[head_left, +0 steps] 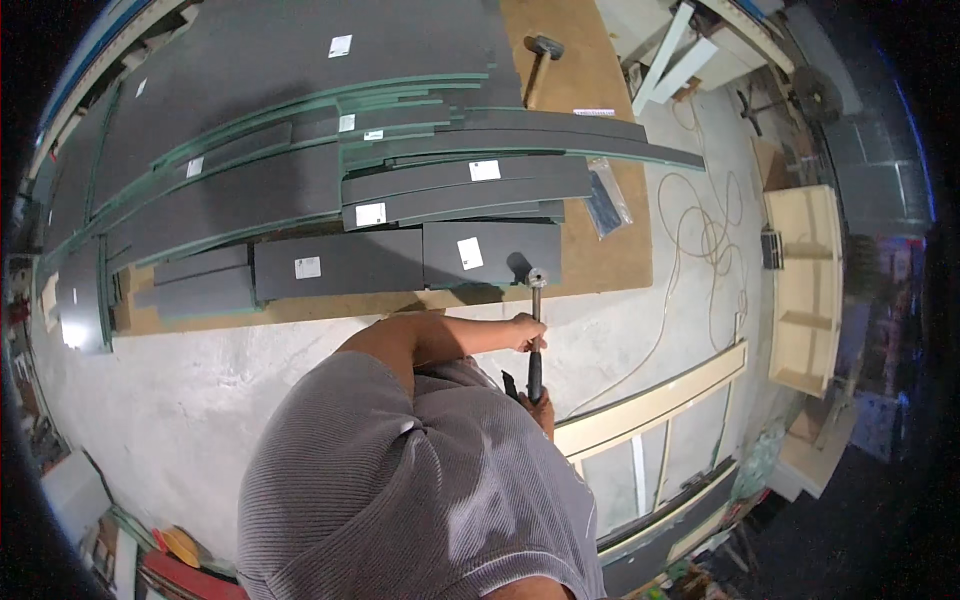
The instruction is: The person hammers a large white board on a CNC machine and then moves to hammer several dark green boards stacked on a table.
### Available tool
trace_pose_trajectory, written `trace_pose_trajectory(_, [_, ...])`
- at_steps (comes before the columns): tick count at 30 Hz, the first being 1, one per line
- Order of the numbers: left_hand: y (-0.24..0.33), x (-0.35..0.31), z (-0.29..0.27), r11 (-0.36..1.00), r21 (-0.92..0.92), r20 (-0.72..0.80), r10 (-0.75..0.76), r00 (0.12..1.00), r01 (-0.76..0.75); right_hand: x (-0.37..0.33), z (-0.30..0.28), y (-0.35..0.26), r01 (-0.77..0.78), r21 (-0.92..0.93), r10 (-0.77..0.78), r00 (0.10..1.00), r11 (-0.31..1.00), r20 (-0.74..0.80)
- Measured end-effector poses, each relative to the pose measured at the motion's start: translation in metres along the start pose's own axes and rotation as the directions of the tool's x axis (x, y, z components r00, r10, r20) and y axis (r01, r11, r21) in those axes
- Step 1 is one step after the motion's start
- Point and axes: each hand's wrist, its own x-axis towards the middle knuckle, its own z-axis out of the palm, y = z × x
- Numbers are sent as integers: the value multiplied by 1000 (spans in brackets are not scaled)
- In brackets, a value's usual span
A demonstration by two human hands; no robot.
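My left hand (530, 332) is wrapped round the metal shaft of a hammer (536, 372), whose silver head points away from me and whose black grip points toward me. Close by the end of that grip, my right hand (541, 410) is closed and partly hidden. A small black object (510, 385) juts out from it, its kind unclear. Beyond the hammer head lies a dark grey panel (500, 248) with a white label. It rests on a large brown board (620, 270).
Several dark panels with green edges (240, 215) lie stacked to the left. A mallet (542, 65) rests on the board's far end, near a plastic-wrapped packet (606, 200). At right are a coiled cable (705, 235), a cream open box (805, 290) and a cream frame (660, 395).
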Motion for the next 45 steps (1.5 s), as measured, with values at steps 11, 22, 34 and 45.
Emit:
trace_pose_trajectory(11, [38, -29, -26, 963, 12, -186, 268, 945, -271, 31, 7, -71, -3, 81, 4, 1000, 997, -5])
trace_pose_trajectory(22, [160, -115, -49, 657, 10, -275, 727, 630, -754, 96, -21, -199, 329, 335, -394, 908, 883, 145])
trace_pose_trajectory(34, [305, -155, -91, 624, 531, -446, 781, 436, -574, 207, -6, -376, 492, 505, -607, 790, 709, 81])
trace_pose_trajectory(45, [393, -146, -141, 469, 393, -535, 816, 218, -791, 277, 10, -461, 624, 494, -730, 683, 605, 32])
